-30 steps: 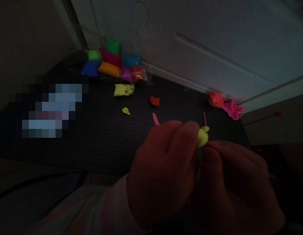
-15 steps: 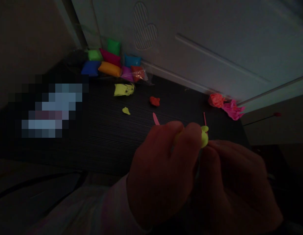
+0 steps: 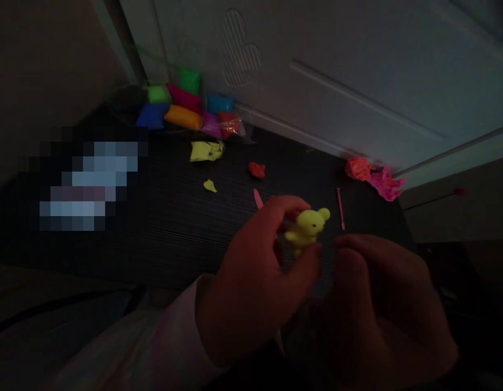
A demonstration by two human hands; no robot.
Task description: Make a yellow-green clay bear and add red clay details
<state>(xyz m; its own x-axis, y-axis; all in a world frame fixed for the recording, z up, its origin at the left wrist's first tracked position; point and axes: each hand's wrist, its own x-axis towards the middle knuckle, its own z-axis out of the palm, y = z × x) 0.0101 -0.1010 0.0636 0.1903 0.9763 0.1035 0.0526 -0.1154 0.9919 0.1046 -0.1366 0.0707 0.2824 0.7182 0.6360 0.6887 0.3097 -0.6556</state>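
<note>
Head camera: fingers and thumb of the left hand (image 3: 251, 271) grasp a small yellow figurine (image 3: 306, 228) over a dark table (image 3: 165, 222). Just beside it, the right hand (image 3: 393, 304) has thumb and forefinger close together (whether around anything, I cannot tell). Beyond lie a pink rod (image 3: 341, 209), a red lump (image 3: 257, 170) — and, farther back, colourful packets (image 3: 183, 117).

Figurine (image 3: 305, 224) — yellow, dark eye (image 3: 314, 225). Packets (image 3: 184, 117) — blue, orange, purple, green, crimson. Slim stick (image 3: 341, 209): pink. Crumpled pieces (image 3: 359, 168): coral, magenta. Tabletop (image 3: 173, 228): black, finely lined. Sleeve (image 3: 178, 328): pale, striped.

Pink blade (image 3: 258, 199) seemingly continues behind the left hand (image 3: 255, 274).
</note>
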